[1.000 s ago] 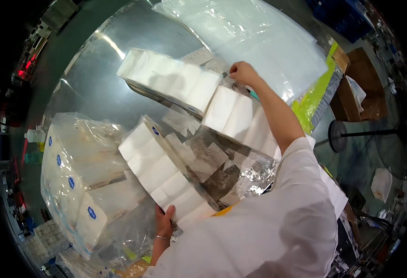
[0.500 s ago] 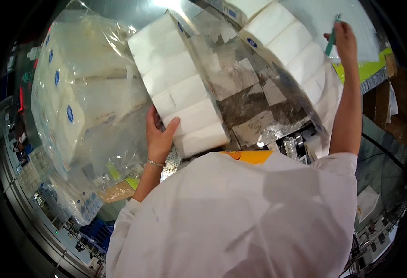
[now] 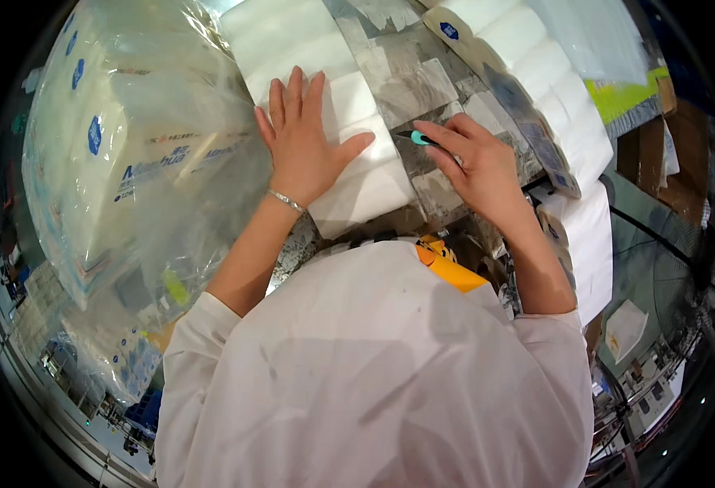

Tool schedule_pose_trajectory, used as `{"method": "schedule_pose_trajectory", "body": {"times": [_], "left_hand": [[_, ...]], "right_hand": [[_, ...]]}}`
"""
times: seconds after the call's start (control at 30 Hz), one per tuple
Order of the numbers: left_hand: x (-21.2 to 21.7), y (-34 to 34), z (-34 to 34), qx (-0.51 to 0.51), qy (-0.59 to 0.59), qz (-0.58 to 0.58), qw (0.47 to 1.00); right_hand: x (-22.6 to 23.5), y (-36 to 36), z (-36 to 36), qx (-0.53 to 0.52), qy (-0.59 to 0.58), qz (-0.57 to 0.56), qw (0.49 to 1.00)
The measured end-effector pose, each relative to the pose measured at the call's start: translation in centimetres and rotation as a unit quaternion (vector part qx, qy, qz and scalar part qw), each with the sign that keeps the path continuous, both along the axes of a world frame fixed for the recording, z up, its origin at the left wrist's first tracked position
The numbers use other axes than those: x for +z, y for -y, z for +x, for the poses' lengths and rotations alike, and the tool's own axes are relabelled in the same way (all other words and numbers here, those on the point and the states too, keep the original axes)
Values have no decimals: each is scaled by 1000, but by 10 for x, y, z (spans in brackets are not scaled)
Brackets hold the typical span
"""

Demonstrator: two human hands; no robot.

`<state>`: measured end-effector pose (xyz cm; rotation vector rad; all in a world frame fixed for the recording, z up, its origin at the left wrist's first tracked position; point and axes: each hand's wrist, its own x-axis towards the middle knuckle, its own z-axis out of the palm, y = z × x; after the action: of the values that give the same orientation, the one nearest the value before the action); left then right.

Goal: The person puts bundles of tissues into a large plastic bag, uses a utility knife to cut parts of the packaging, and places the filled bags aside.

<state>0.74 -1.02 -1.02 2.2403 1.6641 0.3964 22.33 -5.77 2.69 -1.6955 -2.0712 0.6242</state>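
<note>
Tissue bundle (image 3: 351, 104) lies left of centre on the desk (image 3: 405, 96) under the left hand (image 3: 307, 153), fingers spread and empty, seemingly steadied for a cut needing shallow strokes from the right hand (image 3: 484, 169), fingers closed round a teal knife (image 3: 422, 139)

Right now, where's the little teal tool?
In the head view, above and slightly right of centre: the teal tool is in the right hand, beside the right edge of the white pack under the left hand.
</note>
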Motion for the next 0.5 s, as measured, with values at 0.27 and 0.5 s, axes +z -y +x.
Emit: {"method": "schedule_pose_trajectory", "body": {"times": [0.27, 0.5], "left_hand": [[0, -3, 1, 7, -1, -9, 1000], [-1, -3, 2, 17, -1, -12, 1000]], "right_hand": [[-6, -1, -15, 16, 41, 96, 994], [-5, -2, -17, 14, 71, 88, 993]]}}
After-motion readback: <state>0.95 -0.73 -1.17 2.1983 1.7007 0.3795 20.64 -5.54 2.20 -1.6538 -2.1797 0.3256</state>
